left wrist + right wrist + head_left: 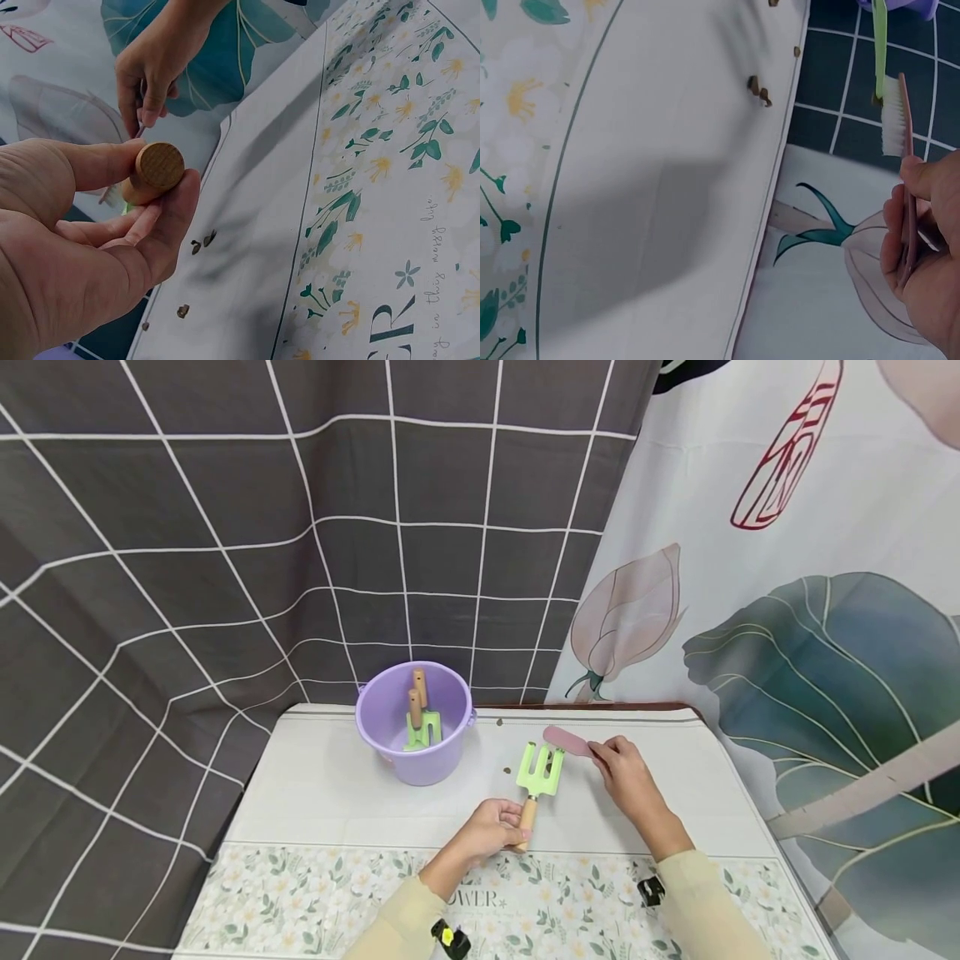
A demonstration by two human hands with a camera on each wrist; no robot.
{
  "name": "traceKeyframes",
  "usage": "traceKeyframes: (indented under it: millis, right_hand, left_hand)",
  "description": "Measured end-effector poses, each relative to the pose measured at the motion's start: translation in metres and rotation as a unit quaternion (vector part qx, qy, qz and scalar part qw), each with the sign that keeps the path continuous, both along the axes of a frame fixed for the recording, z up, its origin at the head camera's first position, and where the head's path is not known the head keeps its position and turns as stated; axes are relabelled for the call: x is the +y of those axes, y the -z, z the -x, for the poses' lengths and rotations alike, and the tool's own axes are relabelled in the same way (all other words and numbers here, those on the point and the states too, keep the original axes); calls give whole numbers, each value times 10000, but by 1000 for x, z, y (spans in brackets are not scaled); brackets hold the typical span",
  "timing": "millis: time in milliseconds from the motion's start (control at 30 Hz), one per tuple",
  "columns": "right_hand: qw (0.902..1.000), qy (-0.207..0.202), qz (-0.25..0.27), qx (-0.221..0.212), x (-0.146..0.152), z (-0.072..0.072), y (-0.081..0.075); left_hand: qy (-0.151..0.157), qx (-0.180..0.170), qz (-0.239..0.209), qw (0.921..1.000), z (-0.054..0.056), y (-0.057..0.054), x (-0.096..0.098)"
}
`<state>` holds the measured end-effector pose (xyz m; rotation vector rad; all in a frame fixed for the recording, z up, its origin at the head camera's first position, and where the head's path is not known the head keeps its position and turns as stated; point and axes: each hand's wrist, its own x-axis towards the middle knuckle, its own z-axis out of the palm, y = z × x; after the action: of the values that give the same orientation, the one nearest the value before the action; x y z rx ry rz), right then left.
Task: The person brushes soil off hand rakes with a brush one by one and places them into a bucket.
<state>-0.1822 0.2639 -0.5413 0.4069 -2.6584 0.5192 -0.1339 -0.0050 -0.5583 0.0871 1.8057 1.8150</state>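
Note:
My left hand (491,832) grips the wooden handle of a green garden hand fork (539,777), tines pointing away from me. In the left wrist view the round butt of that handle (162,165) sits between thumb and fingers. My right hand (627,774) holds a pink brush (567,741) by its handle. Its white bristles (892,124) face the fork's tines and appear to touch them in the right wrist view. A bit of brown dirt (877,98) shows on the fork beside the bristles. Several brown crumbs (183,310) lie on the table.
A purple bucket (442,764) stands at the table's back left, holding green tools with wooden handles (416,708). The white table (315,802) has a floral band along its front. Behind it hang a dark grid curtain (442,560) and a floral cloth (697,552).

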Motion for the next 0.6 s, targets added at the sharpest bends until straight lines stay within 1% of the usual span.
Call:
traceKeyframes:
  millis: [133,267,433,500,600]
  right_hand:
    - [9998,62,146,-96,-1,-2,-5]
    - [9994,-106,212,-233,-3,-11,-6]
    - [9984,-416,6,-386,-5,-25,0]
    - [9981,-454,-12,-406,-5,-28,2]
    - [9985,-383,29,-387,-4,-28,5]
  left_hand:
    - [-47,-7,-3,10000,0,1,-1]
    - [-91,4,7,10000,0,-1,-1]
    - [-67,-5,-6,10000,1,0,-2]
    - [-60,-2,-15,10000,2,1,-2]
    - [-58,-5,-35,10000,3,1,-2]
